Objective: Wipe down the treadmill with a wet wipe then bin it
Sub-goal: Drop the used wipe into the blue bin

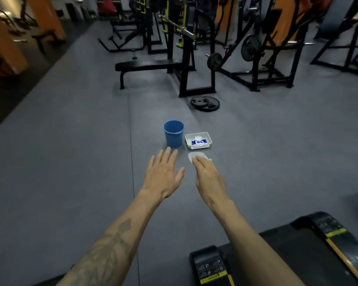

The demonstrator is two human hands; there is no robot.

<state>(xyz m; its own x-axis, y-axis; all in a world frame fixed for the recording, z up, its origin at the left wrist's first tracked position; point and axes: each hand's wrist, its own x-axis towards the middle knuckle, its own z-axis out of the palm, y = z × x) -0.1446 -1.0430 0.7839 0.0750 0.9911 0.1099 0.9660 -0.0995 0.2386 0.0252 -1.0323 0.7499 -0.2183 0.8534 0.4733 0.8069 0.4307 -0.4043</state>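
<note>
My right hand (207,176) is stretched forward and holds a crumpled white wet wipe (193,156) at its fingertips. My left hand (163,172) reaches out beside it, flat, fingers spread, holding nothing. Just beyond both hands a small blue bin (173,133) stands on the grey floor. To the right of the bin is a white tray (188,139) with a blue and white pack of wipes (198,142) in it. The rear end of the black treadmill (310,250) with yellow stripes fills the lower right corner under my right forearm.
A black weight bench (149,67) and rack stand farther ahead. Two weight plates (205,103) lie on the floor beyond the tray. More black gym machines (256,58) line the back and right. An orange wall (6,48) runs along the left.
</note>
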